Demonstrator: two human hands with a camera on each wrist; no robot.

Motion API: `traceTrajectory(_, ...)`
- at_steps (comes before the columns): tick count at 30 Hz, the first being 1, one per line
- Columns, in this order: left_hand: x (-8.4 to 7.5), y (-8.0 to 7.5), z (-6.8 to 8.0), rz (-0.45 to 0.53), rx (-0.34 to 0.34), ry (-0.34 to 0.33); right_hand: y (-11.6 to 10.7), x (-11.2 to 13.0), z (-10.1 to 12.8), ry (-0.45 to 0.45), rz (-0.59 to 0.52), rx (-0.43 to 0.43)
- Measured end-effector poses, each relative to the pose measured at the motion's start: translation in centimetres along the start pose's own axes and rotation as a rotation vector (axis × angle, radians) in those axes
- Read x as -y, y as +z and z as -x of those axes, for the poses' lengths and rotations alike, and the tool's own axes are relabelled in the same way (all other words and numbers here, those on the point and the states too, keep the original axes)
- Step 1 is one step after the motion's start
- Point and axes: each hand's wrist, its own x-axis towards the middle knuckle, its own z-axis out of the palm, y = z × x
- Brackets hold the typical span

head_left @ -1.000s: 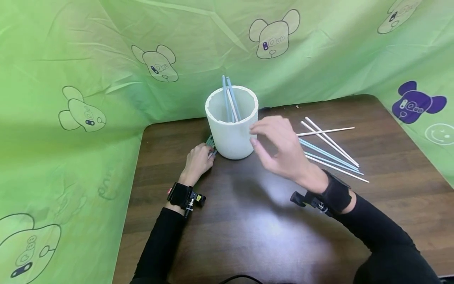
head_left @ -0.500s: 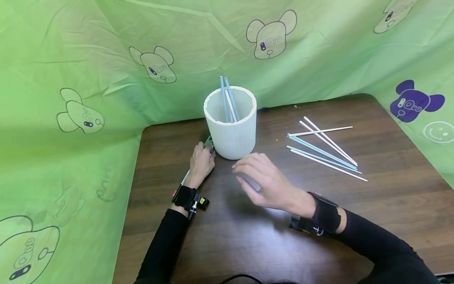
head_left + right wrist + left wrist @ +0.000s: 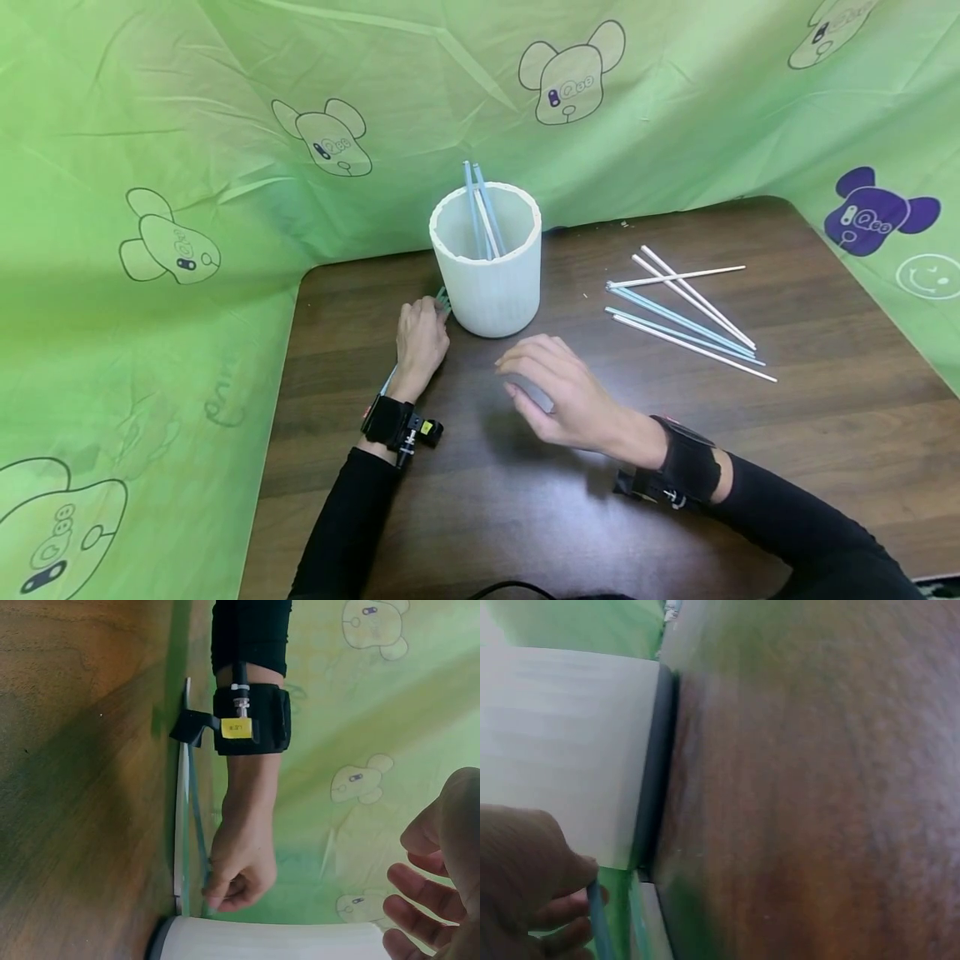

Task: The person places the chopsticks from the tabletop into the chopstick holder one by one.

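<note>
Green bear cloth hangs behind the brown surface (image 3: 465, 500), where the left hand (image 3: 422, 340) pinches thin, light, bendy straws (image 3: 192, 817) beside the white cup (image 3: 487, 267), best held mid-stick, while the right hand (image 3: 558, 392) floats nearby, loose, empty.

A broad stretch of bare table (image 3: 825, 450) lies open between the white cup (image 3: 487, 275) and the loose straws (image 3: 686, 312), and along the near edge. The cup's mouth is partly taken up by upright straws (image 3: 480, 208). Passage on the cup's left is blocked by the left hand (image 3: 422, 340), which grips a straw bundle (image 3: 189, 825) just beside its wall. The right hand (image 3: 562, 392) hovers over the middle. The table's back and sides are closed off by green sheeting (image 3: 150, 167).
</note>
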Motion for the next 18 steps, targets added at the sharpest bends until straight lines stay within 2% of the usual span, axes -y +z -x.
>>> traceTrajectory(6,-0.6,-2.3,0.1,0.042,-0.051,-0.046,0.0,-0.1,0.1,0.026,-0.010,-0.009)
traceTrajectory(10,-1.4,-5.0,-0.1,0.117,-0.133,-0.048,0.0,-0.2,0.3,0.040,-0.013,0.003)
traceTrajectory(13,-2.3,-7.6,-0.4,0.181,-0.227,-0.016,0.0,-0.4,0.4,0.042,-0.017,-0.005)
traceTrajectory(18,-4.6,-12.7,-1.4,0.251,-0.426,0.079,0.0,-0.7,0.4,0.042,-0.032,-0.044)
